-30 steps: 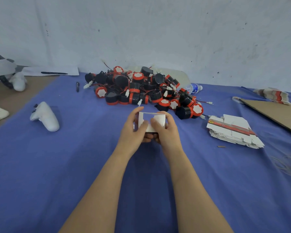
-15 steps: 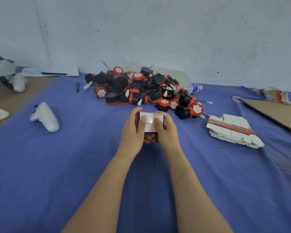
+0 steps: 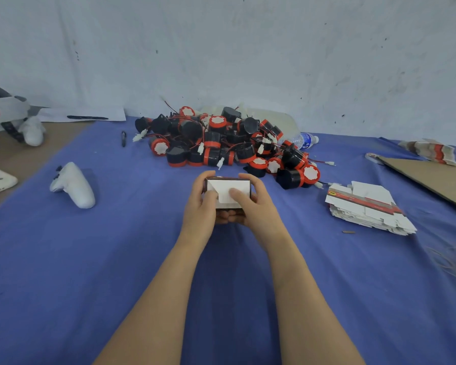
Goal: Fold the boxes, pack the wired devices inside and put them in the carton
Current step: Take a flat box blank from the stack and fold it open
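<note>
Matt blue cloth (image 3: pixel 63 259) under a white cardboard box (image 3: pixel 231 189).

A single view is given: a wide-angle camera worn on the head, faced forward and down. The pile (image 3: pixel 227 146) of devices is seen from above and in front, in the upper middle of the frame, with the wall (image 3: pixel 221 48) risen behind it. The left hand (image 3: pixel 198 206), right hand (image 3: pixel 258 209) and box (image 3: pixel 232 187) are framed centrally, just before the pile and near the lens, with the forearms cut by the bottom edge. The cloth (image 3: pixel 90 259) is taken in widely left and right of the pile.
</note>
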### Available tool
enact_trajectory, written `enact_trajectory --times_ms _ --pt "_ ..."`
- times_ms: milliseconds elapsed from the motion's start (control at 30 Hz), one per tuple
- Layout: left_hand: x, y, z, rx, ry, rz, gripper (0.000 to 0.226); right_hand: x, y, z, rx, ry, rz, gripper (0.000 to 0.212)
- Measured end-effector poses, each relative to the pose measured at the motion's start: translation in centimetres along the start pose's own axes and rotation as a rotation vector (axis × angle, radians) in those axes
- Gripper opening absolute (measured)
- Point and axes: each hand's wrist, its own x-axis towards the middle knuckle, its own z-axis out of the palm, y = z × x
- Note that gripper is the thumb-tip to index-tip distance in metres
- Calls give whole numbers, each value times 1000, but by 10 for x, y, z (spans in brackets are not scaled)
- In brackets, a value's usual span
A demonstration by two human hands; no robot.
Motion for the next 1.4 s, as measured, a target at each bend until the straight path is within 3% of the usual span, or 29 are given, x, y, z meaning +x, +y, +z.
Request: enact_trajectory --times_ms 67,200,333,467,567,833,1033,1167,1300,1400 --pt "1 2 2 -44 -35 -10 37 3 3 -1 -92 62 -74 33" --pt "-7 -1 5 173 -2 107 40 3 10 4 -270 194 -201 36" --pt "-6 -2 5 226 92 135 44 3 13 9 -249 192 -225 41" --pt "-5 -1 5 179 81 118 50 5 10 11 -149 145 -201 28" --pt "-6 -1 6 137 52 111 46 5 10 10 -147 200 -182 17" --pt "-6 -1 9 220 65 141 36 4 12 3 -278 238 -210 32" --pt "-5 0 7 48 71 131 40 2 4 10 -10 160 -122 23" --pt "-3 2 8 -56 62 36 63 1 4 13 -150 189 -202 9" --pt "0 5 3 -139 24 -120 42 2 5 13 -176 178 -300 21" --pt "-1 4 2 -80 -1 -18 42 6 7 7 -44 171 -204 38"
